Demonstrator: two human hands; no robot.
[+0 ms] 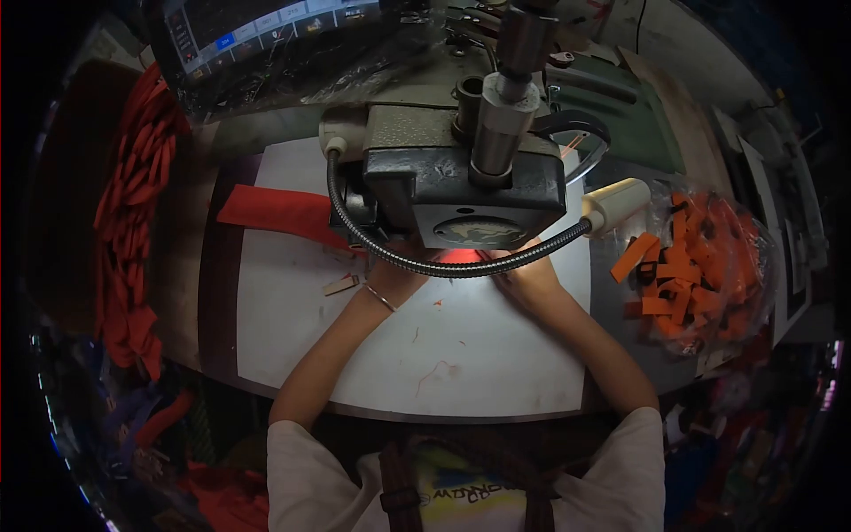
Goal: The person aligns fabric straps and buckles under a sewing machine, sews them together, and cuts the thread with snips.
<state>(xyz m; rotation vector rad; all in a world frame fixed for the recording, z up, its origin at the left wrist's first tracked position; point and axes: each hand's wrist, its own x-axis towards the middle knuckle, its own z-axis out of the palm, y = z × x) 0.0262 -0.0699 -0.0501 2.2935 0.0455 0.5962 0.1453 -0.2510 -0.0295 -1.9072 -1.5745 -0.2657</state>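
Observation:
A sewing machine head [461, 168] hangs over the white work surface and hides much of what lies beneath it. Red cloth [461, 256] shows brightly lit under its lower edge, between my hands. A longer strip of the red fabric [284, 207] reaches out on the left. My left hand [401, 273], with a bangle at the wrist, is at the cloth's left side, its fingers hidden behind the machine and a flexible lamp neck. At the right side my right hand [529, 282] has its fingers bent in and closed at the cloth's edge; the fingertips are partly covered.
A small pale clip-like object [340, 285] and thread scraps lie on the white surface [355, 363]. Red pieces [133, 204] hang in a bundle at left. A clear bag of orange pieces [700, 275] sits at right. A plastic-covered screen [292, 40] stands behind.

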